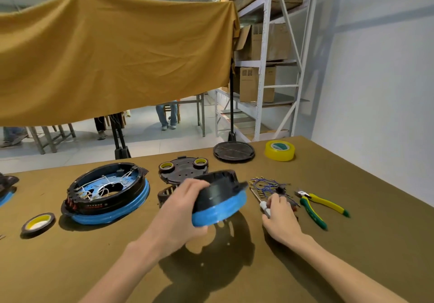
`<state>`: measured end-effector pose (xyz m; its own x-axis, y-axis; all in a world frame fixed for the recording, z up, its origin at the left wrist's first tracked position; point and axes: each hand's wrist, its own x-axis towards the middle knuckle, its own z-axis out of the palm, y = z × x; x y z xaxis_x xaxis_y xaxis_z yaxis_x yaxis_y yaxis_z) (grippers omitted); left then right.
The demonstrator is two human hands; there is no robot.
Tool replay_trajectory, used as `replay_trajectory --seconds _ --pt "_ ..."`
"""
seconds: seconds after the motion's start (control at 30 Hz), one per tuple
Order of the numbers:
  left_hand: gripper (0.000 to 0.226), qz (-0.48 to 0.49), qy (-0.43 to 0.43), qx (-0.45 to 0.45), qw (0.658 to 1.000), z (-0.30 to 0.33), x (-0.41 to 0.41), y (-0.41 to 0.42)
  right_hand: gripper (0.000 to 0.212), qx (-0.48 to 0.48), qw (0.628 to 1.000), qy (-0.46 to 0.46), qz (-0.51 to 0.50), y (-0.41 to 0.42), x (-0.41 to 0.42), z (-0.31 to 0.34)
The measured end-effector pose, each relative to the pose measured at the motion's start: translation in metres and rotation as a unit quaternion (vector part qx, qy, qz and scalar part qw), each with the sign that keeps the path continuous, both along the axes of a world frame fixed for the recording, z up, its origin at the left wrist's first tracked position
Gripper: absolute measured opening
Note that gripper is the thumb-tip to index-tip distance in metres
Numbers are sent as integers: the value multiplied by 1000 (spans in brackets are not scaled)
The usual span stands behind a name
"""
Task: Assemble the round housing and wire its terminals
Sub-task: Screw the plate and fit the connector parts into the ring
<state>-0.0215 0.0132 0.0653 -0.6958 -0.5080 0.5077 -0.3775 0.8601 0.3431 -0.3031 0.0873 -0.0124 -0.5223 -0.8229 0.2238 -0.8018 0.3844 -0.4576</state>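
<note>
Round housing was gripped, lifted, by left hand; screwdriver pinched in right hand fingers; blue wires lay unattached, wiring judged pending.

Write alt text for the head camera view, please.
A person's left hand holds a round black-and-blue housing tilted above a brown table, while the right hand grips a white-handled tool beside blue wires and yellow-green pliers.
</note>
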Motion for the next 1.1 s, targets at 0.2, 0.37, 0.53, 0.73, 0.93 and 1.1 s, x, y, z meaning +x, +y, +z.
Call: replay_trajectory --seconds 0.2,0.37,0.53,0.73,0.93,1.1 --pt "88 -20 -96 -107 989 -51 -7 14 24 -130 984 -120 0 -9 6 21" --pt "93 -12 -123 -153 980 -73 -12 21 8 -162 971 -116 136 -4 38 28" --pt "72 6 -157 -43 987 -65 -10 11 38 -90 946 86 300 4 51 22" --pt "32 9 -235 14 972 -42 -16 -7 34 38 906 127 402 1 47 43" --pt "17 -6 -250 48 967 -36 -15 -17 23 140 888 65 432 -12 47 61" --pt "26 -8 -246 61 967 -37 -16 -18 17 184 874 71 443 -24 47 70"
